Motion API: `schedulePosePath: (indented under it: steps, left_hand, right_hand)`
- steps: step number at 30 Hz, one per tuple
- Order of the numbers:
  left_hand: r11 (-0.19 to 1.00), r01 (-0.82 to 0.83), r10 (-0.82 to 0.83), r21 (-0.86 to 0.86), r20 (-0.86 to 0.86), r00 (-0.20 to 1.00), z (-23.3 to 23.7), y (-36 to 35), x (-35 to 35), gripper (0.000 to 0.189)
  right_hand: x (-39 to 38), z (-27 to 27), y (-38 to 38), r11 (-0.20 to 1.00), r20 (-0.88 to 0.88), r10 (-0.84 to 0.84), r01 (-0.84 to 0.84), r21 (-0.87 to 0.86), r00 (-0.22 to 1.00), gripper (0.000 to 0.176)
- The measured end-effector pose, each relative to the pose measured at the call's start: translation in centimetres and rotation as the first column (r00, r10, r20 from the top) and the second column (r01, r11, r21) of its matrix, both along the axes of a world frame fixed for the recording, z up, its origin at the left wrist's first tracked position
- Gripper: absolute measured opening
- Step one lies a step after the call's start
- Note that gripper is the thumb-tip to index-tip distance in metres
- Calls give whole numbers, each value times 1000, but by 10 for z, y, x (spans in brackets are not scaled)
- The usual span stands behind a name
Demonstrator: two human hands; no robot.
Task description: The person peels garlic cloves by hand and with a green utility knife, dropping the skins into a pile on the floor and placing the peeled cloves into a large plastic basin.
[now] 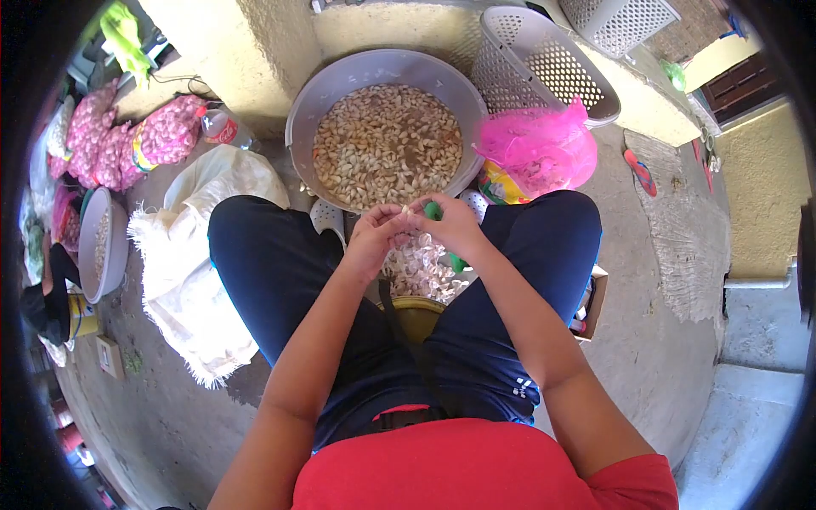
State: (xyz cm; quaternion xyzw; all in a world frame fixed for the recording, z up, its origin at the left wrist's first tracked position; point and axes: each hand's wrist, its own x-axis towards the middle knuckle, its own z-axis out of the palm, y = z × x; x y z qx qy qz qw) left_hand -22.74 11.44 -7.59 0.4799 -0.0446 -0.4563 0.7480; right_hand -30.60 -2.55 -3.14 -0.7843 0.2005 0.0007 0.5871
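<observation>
My left hand (376,241) and my right hand (448,224) meet above a yellow container (415,316). Their fingertips pinch a small pale garlic clove (406,209) between them. A green knife handle (433,211) shows in my right hand; its blade cannot be made out. Pale cloves and peels (422,269) fill the container between my knees, with a green item (458,263) at their right side. Just beyond my hands stands a wide grey basin (299,127), holding many cloves in water.
Behind the basin at the right is a perforated crate (552,72); a pink mesh bag (540,153) lies beside it. At the left are a white sack (200,246), a bottle (223,127) and mesh bags of garlic (166,132). A slipper (640,172) lies at the right.
</observation>
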Motion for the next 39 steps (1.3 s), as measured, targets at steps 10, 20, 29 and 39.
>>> schedulePosePath:
  steps: [10, 20, 29, 39]
  left_hand:
    - [981, 97, -145, 166, 306, 941, 12, 1, 4, 19]
    - [991, 117, -129, 58, 283, 951, 1, -4, 1, 15]
    - [998, -58, 49, 22, 301, 953, -3, -9, -4, 15]
    - [992, -114, 97, 59, 230, 968, 5, -10, -3, 19]
  right_hand:
    - [-1, -5, -6, 995, 29, 50, -47, -89, 998, 28]
    - [2, -2, -5, 998, -42, 43, -41, 43, 998, 27]
    - [5, -15, 2, 963, 9, -63, 58, 264, 998, 20]
    - [6, -16, 2, 868, -23, -178, 168, 468, 984, 18]
